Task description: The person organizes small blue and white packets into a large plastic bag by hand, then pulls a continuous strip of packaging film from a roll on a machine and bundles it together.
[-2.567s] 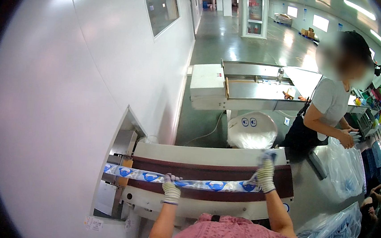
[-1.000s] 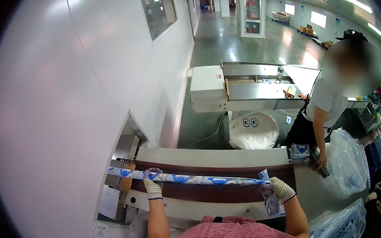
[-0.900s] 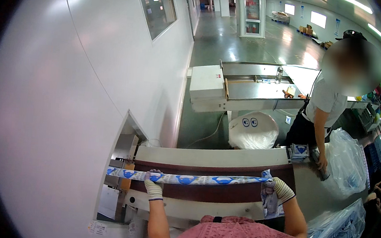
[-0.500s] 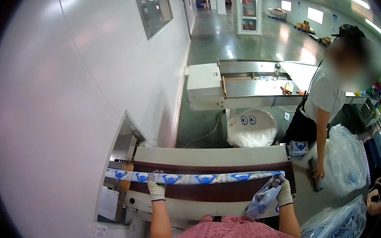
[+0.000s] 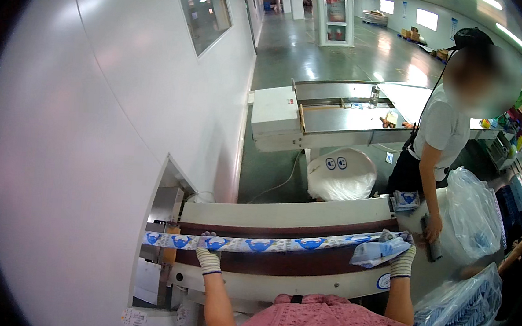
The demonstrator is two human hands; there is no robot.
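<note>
A long strip of white wrapper film with blue printed shapes [image 5: 260, 245] stretches from the wall opening across the dark red conveyor belt [image 5: 302, 265]. My left hand [image 5: 208, 252], in a grey glove with a striped cuff, is at the strip near the opening, fingertips showing past its far edge; it seems closed round it. At the right end of the belt, my right hand [image 5: 402, 250], gloved alike, is closed on a crumpled light-blue wrapper piece [image 5: 376, 252], close to the strip's right end. That piece partly covers its fingers.
A co-worker in a white shirt [image 5: 445, 125] stands far right, one hand [image 5: 432, 228] on a dark grey bar [image 5: 431, 239]. Clear plastic bags [image 5: 472, 210] lie beside them; another bag of blue packets [image 5: 461, 310] is nearer. Stacked packets [image 5: 405, 201] and a white chair [image 5: 343, 172] stand beyond the belt.
The strip's printed shapes have shifted left. The crumpled wrapper piece hung down from my right hand before; now it is raised over the belt. My right hand has moved slightly right.
</note>
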